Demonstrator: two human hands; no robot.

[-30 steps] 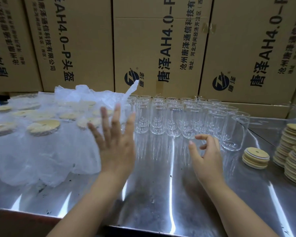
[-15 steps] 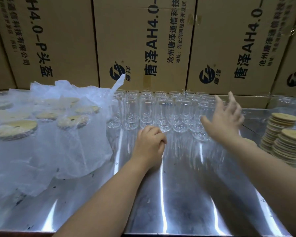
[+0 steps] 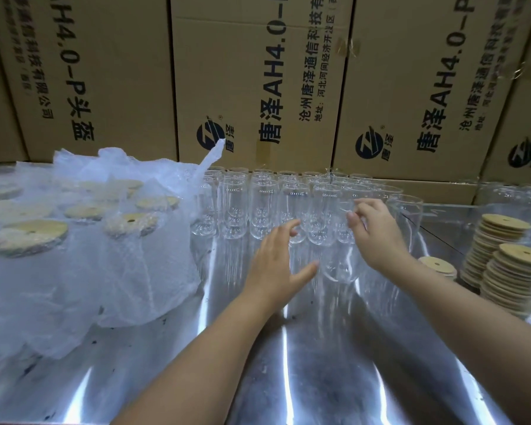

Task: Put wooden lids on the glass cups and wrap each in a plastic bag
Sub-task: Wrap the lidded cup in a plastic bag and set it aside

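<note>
Pinched at its rim by the right hand (image 3: 377, 237), the wide-spread left hand (image 3: 276, 265) beside it, the glass cup (image 3: 337, 262) could slip and strike the packed cups (image 3: 262, 204) just behind the grip.

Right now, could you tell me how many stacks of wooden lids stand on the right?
3: low stack leftmost, far tall stack behind it to the right, near tall stack in front; others may be off-frame.

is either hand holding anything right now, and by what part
The right hand appears to pinch the forward glass cup at its rim, though blur leaves contact unsure. The left hand is open beside it, holding nothing.
</note>
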